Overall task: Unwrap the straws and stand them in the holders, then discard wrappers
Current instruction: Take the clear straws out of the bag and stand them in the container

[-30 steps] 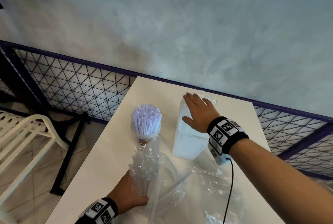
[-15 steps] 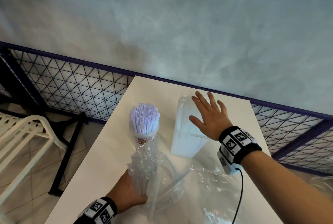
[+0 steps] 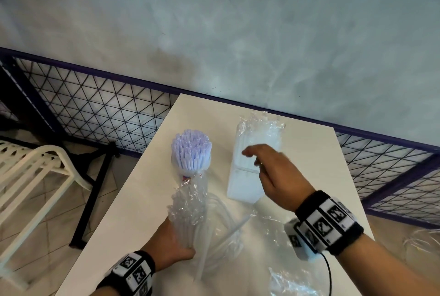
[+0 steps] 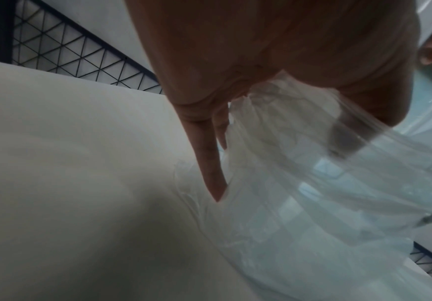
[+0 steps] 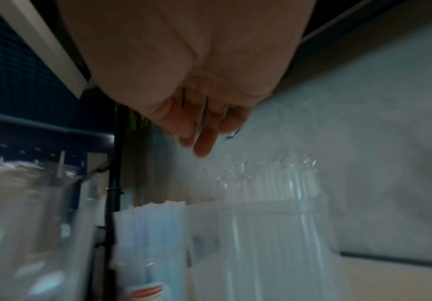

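A round cup packed with white straws [image 3: 191, 150] [image 5: 150, 224] stands at mid table. To its right stands a clear rectangular holder [image 3: 245, 181] [image 5: 266, 234] with straws in it, crinkled plastic [image 3: 259, 122] at its top. My left hand [image 3: 166, 245] [image 4: 261, 61] grips the bottom of an upright bundle of straws in clear wrapper [image 3: 188, 207] [image 4: 312, 183] near the table's front. My right hand [image 3: 252, 156] [image 5: 197, 126] hovers over the near side of the rectangular holder, fingers loosely curled, holding nothing.
Loose clear wrappers [image 3: 292, 279] and a single straw [image 3: 204, 255] lie on the white table [image 3: 133, 212] between my arms. A purple-framed mesh fence [image 3: 100, 107] and a grey wall back the table. A white chair [image 3: 28, 176] stands to the left.
My right hand has lifted off the top of the rectangular holder and drawn back toward me, its fingers now loosely curled. The left hand and its bundle stay put.
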Demonstrator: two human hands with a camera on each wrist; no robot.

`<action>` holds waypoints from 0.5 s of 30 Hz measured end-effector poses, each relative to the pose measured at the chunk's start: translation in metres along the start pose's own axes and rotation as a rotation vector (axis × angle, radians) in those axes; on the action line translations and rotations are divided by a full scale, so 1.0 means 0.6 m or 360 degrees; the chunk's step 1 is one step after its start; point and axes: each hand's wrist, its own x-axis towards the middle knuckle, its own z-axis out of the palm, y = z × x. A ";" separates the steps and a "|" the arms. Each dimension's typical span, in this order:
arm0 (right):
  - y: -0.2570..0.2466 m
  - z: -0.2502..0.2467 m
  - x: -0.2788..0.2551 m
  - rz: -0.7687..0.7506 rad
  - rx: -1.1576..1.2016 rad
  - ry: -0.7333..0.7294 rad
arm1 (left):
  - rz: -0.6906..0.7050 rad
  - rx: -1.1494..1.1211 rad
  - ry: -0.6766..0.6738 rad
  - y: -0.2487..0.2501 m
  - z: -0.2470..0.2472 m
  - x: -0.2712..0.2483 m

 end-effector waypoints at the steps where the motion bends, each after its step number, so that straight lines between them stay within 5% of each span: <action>1: -0.001 0.008 -0.016 0.0037 0.0125 -0.0093 | -0.0006 -0.0009 0.0010 0.003 -0.001 0.000; 9: 0.006 0.102 -0.111 0.0406 0.0571 -0.0589 | -0.0092 -0.0073 0.0084 0.001 0.001 0.000; 15: -0.046 0.126 -0.102 -0.0005 0.0219 -0.0660 | -0.0113 -0.0178 0.0093 -0.006 0.003 0.002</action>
